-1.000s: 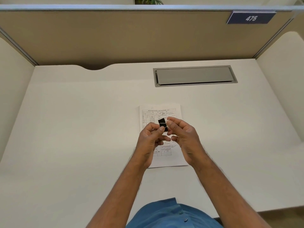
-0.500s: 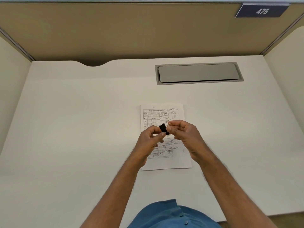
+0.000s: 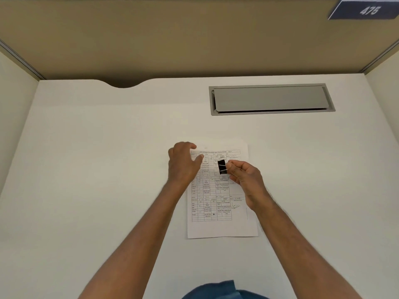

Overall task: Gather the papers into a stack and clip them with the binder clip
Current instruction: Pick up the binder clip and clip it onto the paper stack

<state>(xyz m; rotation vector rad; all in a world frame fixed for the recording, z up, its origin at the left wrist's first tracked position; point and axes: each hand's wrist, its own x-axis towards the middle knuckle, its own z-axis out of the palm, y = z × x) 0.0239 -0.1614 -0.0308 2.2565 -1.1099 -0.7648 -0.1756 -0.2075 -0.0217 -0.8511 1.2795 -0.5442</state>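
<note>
- Head view: the papers [image 3: 221, 225] lie in a neat stack flat on the white bench [image 3: 86, 169], roughly in the middle, long side running away from the person. Top sheet is a printed form with a table grid and some handwriting.
- Right hand [image 3: 245, 176] pinches the wire handles of a black binder clip [image 3: 222, 167], held over the upper part of the stack, black body pointing left.
- Left hand [image 3: 183, 164] is at the stack's upper left corner, fingers loosely bent and holding nothing. Can't tell if the fingertips actually touch the paper.
- Further back there's a grey cable hatch [image 3: 272, 99] set into the bench, a tan partition [image 3: 172, 39] behind it, and a blue number plate [image 3: 364, 10] reading 475 top right.
- Bit of blue shirt [image 3: 216, 291] at the bottom edge.
</note>
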